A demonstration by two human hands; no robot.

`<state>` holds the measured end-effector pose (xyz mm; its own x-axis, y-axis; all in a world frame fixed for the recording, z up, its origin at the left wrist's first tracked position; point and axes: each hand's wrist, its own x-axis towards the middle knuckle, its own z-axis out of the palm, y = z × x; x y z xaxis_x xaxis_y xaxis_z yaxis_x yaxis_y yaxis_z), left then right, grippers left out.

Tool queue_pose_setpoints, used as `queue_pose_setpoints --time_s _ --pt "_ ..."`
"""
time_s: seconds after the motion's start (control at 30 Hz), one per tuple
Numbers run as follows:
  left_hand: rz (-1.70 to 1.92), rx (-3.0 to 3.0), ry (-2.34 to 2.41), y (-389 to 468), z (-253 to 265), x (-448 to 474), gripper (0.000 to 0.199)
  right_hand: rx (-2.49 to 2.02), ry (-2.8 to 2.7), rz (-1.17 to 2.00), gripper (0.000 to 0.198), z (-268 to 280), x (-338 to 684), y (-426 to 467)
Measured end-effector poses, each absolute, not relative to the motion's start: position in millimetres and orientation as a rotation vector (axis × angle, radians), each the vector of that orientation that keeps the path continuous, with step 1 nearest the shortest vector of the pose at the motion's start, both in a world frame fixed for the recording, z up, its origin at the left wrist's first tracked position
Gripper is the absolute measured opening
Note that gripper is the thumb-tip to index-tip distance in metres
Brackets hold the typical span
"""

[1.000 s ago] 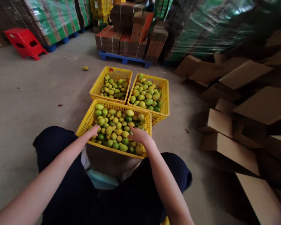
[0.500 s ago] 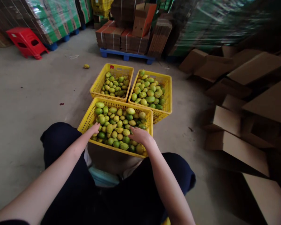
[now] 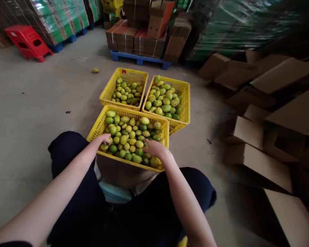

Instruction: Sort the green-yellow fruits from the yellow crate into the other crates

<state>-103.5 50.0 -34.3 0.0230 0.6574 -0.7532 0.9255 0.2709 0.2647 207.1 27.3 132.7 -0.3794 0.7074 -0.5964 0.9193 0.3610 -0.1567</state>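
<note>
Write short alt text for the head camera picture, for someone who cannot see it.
A seated person's left hand and right hand rest on green-yellow fruit in the nearest yellow crate. Two more fruit-filled crates stand behind it on a concrete floor, cardboard boxes alongside.

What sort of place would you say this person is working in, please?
Probably a fruit packing warehouse: yellow crates of green-yellow fruit on a concrete floor, flat cardboard bundles on a blue pallet, and loose cartons.
</note>
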Motion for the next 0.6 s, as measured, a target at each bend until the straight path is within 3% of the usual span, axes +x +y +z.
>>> queue_pose_setpoints --time_s 0.13,0.6 --pt "-0.38 1.422 1.676 40 -29 -97 0.037 1.402 2.194 -0.663 0.049 133 206 28" --pt "-0.206 1.385 1.39 17 1 -43 0.043 1.405 2.23 -0.665 0.045 127 198 27"
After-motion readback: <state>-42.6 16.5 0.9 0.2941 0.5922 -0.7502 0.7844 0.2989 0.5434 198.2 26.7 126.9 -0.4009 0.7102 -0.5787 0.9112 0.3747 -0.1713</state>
